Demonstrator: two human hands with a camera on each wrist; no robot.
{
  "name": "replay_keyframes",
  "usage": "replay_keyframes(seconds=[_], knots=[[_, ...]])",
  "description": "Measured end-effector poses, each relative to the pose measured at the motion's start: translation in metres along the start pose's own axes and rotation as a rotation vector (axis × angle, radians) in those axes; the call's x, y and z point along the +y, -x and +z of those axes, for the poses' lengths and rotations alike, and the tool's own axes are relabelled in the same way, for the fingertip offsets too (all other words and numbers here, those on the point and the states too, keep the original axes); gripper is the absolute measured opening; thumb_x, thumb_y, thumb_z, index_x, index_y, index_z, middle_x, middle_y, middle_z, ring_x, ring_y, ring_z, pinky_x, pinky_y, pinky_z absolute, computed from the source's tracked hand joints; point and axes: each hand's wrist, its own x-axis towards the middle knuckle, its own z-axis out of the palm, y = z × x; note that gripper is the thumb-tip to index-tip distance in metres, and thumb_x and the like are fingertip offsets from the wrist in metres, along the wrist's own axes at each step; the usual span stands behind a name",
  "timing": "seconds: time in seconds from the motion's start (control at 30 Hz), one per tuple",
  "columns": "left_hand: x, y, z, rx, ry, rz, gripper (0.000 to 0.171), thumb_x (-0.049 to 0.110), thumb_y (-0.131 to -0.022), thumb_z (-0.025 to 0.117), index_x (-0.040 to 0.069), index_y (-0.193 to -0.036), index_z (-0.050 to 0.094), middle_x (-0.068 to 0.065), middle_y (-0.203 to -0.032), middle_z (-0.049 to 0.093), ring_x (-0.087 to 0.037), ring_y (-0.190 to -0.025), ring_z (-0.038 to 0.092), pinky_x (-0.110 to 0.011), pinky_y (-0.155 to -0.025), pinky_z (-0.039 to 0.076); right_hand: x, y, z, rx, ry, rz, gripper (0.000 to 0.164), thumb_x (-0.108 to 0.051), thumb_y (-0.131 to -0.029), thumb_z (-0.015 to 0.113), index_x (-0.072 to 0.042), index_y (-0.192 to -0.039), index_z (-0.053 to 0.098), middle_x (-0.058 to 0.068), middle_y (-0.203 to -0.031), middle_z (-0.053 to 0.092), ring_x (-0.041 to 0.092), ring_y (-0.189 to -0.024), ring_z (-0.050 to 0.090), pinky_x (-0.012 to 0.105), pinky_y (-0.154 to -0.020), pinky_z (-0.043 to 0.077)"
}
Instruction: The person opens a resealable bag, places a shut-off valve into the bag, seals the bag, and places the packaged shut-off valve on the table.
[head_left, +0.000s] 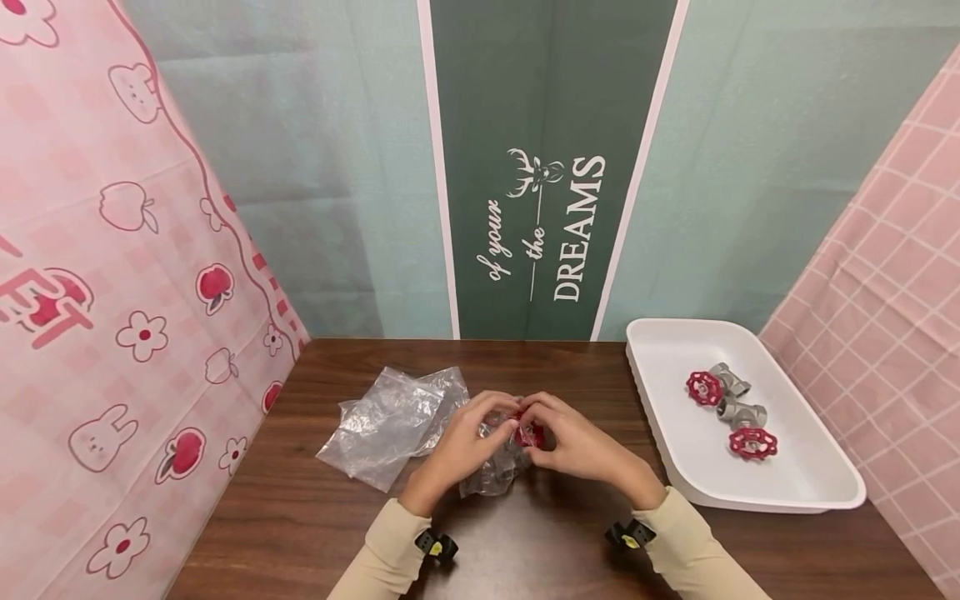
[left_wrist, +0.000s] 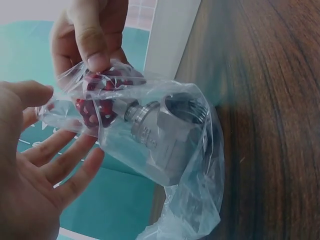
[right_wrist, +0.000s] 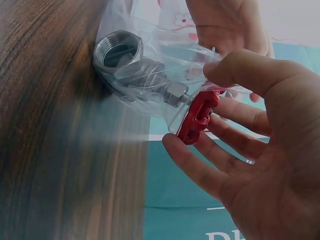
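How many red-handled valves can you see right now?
3: two valves in the white tray, and one valve inside the clear bag at the left hand and right hand. No others show.

there are two hands (head_left: 468,433) (head_left: 576,440), three metal valves (head_left: 733,382) (head_left: 744,414) (left_wrist: 167,145), three red handwheels (head_left: 705,389) (head_left: 753,444) (right_wrist: 200,117), at least three clear bags (head_left: 386,425) (head_left: 448,396) (left_wrist: 195,210), one white tray (head_left: 795,479), two black wrist devices (head_left: 437,546) (head_left: 630,534) and one wooden table (head_left: 540,546).
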Motion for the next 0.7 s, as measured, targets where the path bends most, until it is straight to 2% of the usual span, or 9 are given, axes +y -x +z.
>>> replay_keyframes(seconds=[0.1, 0.2, 0.4, 0.53, 0.7], knots=[[-0.002, -0.001, -0.001, -0.012, 0.048, -0.062, 0.029, 0.019, -0.109, 0.062, 0.010, -0.137, 0.062, -0.010, -0.131, 0.072, -0.023, -0.109, 0.072, -0.040, -0.093, 0.062, 0.001, 0.002, 0.000, 0.001, -0.017, 0.013, 0.030, -0.008, -0.083, 0.081, -0.012, -0.111, 0.070, 0.005, -0.134, 0.064, 0.020, -0.109, 0.064, 0.035, -0.089, 0.057], [-0.005, -0.002, -0.001, -0.004, 0.103, -0.146, 0.032, 0.022, -0.113, 0.053, 0.012, -0.143, 0.056, -0.010, -0.134, 0.071, -0.026, -0.114, 0.070, -0.038, -0.097, 0.058, 0.002, 0.002, 0.001, -0.001, -0.023, 0.018, 0.029, -0.007, -0.084, 0.080, -0.014, -0.110, 0.070, 0.005, -0.135, 0.065, 0.020, -0.113, 0.065, 0.036, -0.091, 0.058], [-0.015, -0.006, 0.003, 0.018, 0.118, -0.257, 0.034, 0.031, -0.115, 0.048, 0.012, -0.141, 0.058, -0.013, -0.140, 0.068, -0.031, -0.131, 0.064, -0.051, -0.111, 0.050, 0.004, 0.003, 0.003, -0.001, -0.037, 0.007, 0.028, -0.007, -0.086, 0.079, -0.016, -0.111, 0.072, 0.004, -0.137, 0.065, 0.020, -0.124, 0.064, 0.039, -0.098, 0.057], [-0.022, -0.007, 0.004, -0.027, 0.119, -0.314, 0.040, 0.039, -0.115, 0.044, 0.014, -0.142, 0.060, -0.014, -0.143, 0.067, -0.035, -0.135, 0.062, -0.058, -0.114, 0.047, 0.006, 0.003, 0.003, -0.004, -0.067, -0.010, 0.031, -0.005, -0.085, 0.078, -0.017, -0.113, 0.072, 0.003, -0.140, 0.064, 0.021, -0.127, 0.064, 0.043, -0.103, 0.057], [-0.028, -0.009, 0.006, -0.094, 0.115, -0.353, 0.043, 0.043, -0.116, 0.041, 0.014, -0.135, 0.066, -0.011, -0.133, 0.071, -0.030, -0.127, 0.065, -0.053, -0.108, 0.050, 0.009, 0.005, 0.004, -0.007, -0.087, -0.025, 0.037, 0.001, -0.083, 0.075, -0.016, -0.116, 0.071, 0.003, -0.144, 0.063, 0.023, -0.129, 0.063, 0.044, -0.104, 0.057]])
